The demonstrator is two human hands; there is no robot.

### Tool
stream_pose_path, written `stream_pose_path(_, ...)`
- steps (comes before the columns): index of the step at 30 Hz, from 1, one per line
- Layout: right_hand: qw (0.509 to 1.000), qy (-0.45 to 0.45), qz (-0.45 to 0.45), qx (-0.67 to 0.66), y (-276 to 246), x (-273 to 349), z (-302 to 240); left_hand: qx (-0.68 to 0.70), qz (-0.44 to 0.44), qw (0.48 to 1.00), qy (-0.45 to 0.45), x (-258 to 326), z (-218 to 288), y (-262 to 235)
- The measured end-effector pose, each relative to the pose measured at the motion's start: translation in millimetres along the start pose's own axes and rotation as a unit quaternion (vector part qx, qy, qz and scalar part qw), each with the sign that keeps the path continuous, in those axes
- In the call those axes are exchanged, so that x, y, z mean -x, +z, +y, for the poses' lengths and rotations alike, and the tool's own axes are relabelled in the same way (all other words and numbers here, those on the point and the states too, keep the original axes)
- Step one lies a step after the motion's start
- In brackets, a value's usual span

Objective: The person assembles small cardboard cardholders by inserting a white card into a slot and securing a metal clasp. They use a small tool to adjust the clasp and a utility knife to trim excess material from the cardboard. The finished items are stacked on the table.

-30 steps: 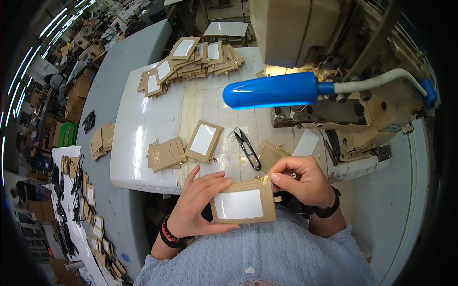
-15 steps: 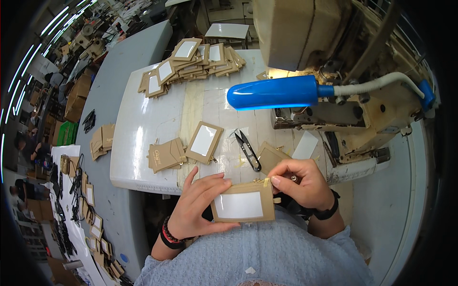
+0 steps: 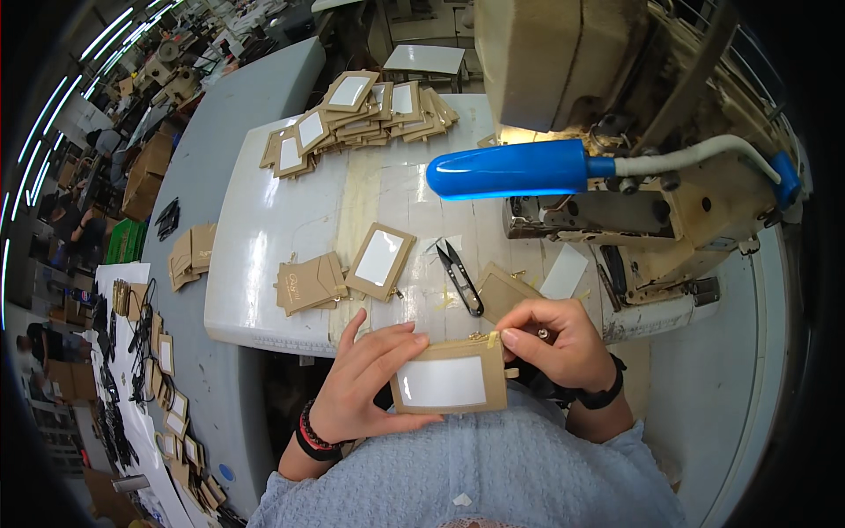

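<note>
A tan card holder (image 3: 447, 382) with a clear window and a zipper along its top edge lies level in front of my chest. My left hand (image 3: 363, 377) grips its left end, thumb below and fingers above, the index finger raised. At its top right corner, by a yellowish strip (image 3: 493, 341), the thumb and index finger of my right hand (image 3: 562, 345) are pinched together on the holder. A small round metal piece (image 3: 543, 333) shows beside those fingers. Just beyond, on the table, lie black thread snips (image 3: 459, 278) and another windowed card holder (image 3: 380, 261).
A small stack of tan holders (image 3: 310, 283) lies left of the snips, and a large heap (image 3: 352, 114) sits at the back. The sewing machine (image 3: 704, 238) stands at right under a blue lamp (image 3: 506, 170). More holders (image 3: 180, 422) lie on the left side surface.
The view has shifted slightly. Both hands keep their grip on the card holder, with hardly any visible movement.
</note>
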State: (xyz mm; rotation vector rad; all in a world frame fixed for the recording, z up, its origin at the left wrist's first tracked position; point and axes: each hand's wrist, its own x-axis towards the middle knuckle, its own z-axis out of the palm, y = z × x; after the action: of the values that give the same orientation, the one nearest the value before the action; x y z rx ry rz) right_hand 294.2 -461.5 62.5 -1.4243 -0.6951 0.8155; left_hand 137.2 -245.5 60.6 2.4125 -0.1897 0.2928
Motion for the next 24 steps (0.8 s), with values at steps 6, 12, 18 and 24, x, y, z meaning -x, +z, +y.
stream_pose_path(6,1.000,0.009,-0.003,0.001,-0.8,3.0,-2.0,0.015,-0.006,1.000,0.005,-0.8,1.4,-0.5)
stream_pose_path(12,1.000,0.009,0.000,-0.009,-2.4,4.4,0.4,0.007,0.005,1.000,0.000,-3.6,2.0,3.0)
stream_pose_path(18,0.999,0.046,0.004,-0.004,2.4,-3.0,-3.5,0.019,0.001,1.000,-0.008,4.5,-1.4,4.8)
stream_pose_path(24,0.995,0.095,0.027,0.006,3.6,-3.5,9.0,-0.005,0.060,0.998,-0.011,12.5,-17.4,8.2)
